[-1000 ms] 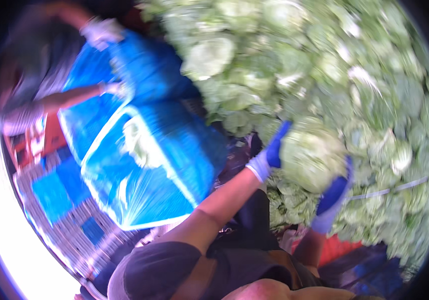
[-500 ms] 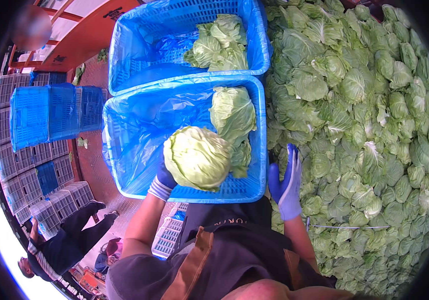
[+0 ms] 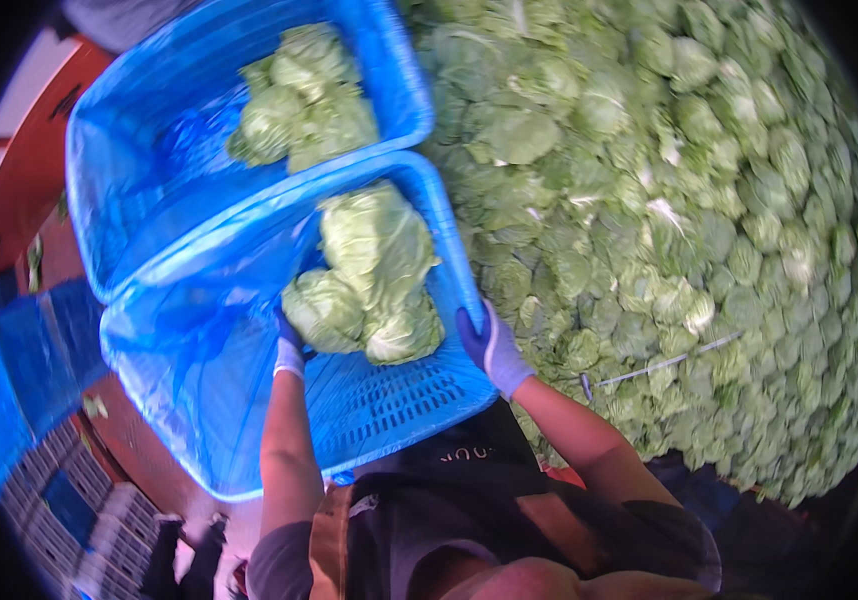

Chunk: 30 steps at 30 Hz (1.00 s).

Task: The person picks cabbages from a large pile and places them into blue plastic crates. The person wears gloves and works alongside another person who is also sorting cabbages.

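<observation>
My left hand (image 3: 291, 350), in a blue and white glove, is at the near-left side of a pale green cabbage (image 3: 322, 310), low inside the nearer blue crate (image 3: 389, 405). Its fingers curl partly out of sight behind that cabbage. Two more cabbages sit against it: a larger one (image 3: 374, 240) behind and a smaller one (image 3: 404, 328) to the right. At the crate's right rim is my right hand (image 3: 494, 350), gloved alike, with its thumb on the inner side and fingers along the outside. Blue plastic film (image 3: 164, 335) lines the crate.
A second lined crate (image 3: 149, 190) holding several cabbages (image 3: 309, 100) adjoins the far side. A large cabbage heap (image 3: 639, 240) fills the right. Stacked crates (image 3: 29, 350) and a person's dark-clad legs (image 3: 184, 560) are at lower left.
My left hand has lowered the cabbage into the nearer crate, beside the others. My right hand has moved from beside the heap onto the crate's right rim. The view has turned and shifted.
</observation>
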Tool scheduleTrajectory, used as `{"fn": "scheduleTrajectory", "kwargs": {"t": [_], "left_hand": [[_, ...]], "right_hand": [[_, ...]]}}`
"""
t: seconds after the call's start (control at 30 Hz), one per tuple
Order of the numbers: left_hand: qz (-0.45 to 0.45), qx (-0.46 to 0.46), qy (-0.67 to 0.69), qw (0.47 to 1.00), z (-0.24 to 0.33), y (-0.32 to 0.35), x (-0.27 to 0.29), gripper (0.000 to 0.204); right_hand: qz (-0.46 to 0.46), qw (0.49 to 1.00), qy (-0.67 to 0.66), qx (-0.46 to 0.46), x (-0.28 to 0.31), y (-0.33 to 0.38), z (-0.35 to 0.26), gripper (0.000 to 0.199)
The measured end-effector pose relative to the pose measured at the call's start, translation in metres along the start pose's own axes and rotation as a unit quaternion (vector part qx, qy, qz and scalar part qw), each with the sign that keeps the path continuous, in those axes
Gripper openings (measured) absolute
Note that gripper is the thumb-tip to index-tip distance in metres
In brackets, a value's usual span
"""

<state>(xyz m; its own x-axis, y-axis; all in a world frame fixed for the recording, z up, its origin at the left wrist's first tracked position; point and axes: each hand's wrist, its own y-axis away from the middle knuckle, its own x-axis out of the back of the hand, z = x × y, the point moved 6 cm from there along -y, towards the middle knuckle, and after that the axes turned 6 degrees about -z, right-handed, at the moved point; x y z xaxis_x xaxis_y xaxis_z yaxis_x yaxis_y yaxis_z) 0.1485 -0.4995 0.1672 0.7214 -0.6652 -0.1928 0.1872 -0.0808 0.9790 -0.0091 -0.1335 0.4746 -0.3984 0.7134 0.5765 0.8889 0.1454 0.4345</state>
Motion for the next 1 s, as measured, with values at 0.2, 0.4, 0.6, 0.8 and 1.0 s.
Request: {"fn": "scheduleTrajectory", "kwargs": {"t": [0.2, 0.4, 0.6, 0.8, 1.0], "left_hand": [[0.133, -0.107, -0.18, 0.969, 0.014, 0.096, 0.021, 0.085], [0.122, -0.451, -0.319, 0.824, 0.082, 0.34, -0.257, 0.051], [-0.082, -0.485, -0.564, 0.663, 0.08, 0.27, -0.545, 0.047], [-0.215, -0.206, -0.251, 0.921, 0.118, -0.029, -0.59, 0.091], [-0.181, -0.293, -0.246, 0.906, 0.075, -0.007, -0.591, 0.078]], "right_hand": [[-0.067, 0.995, -0.074, 0.015, 0.027, 0.004, -0.006, 0.042], [0.061, 0.976, -0.203, 0.048, 0.142, -0.064, 0.091, 0.059], [0.078, 0.955, -0.286, 0.006, 0.221, -0.221, 0.166, 0.071], [0.008, 0.882, -0.472, -0.01, 0.159, -0.389, 0.142, 0.071], [-0.034, 0.738, -0.674, -0.006, 0.125, -0.378, 0.171, 0.07]]}}
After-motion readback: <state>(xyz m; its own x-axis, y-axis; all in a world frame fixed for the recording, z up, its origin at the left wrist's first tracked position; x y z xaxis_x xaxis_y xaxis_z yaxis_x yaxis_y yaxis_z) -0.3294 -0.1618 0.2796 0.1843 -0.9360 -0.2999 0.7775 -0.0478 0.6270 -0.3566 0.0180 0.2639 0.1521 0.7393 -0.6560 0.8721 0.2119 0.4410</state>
